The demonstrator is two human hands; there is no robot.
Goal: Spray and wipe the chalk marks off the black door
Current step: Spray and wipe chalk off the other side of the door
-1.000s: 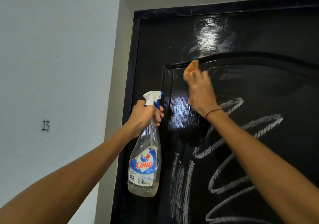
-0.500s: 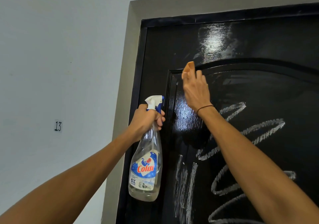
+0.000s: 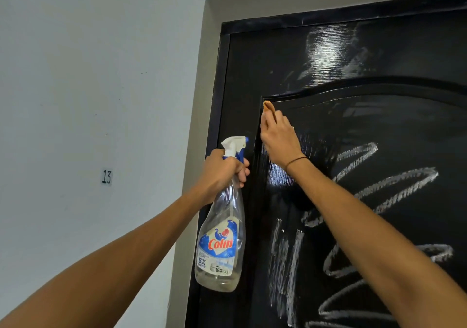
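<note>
Head view: the orange cloth (image 3: 267,105) is being pressed by the right hand (image 3: 279,135) into the upper-left corner of the recessed panel of the black door (image 3: 252,70), having been shifted left along the moulding within the last second. The spray bottle (image 3: 222,239) is being gripped at its neck by the left hand (image 3: 225,171), left of the panel. The corner is judged nearly cleared; the chalk marks (image 3: 384,181) lower right are remaining unwiped.
</note>
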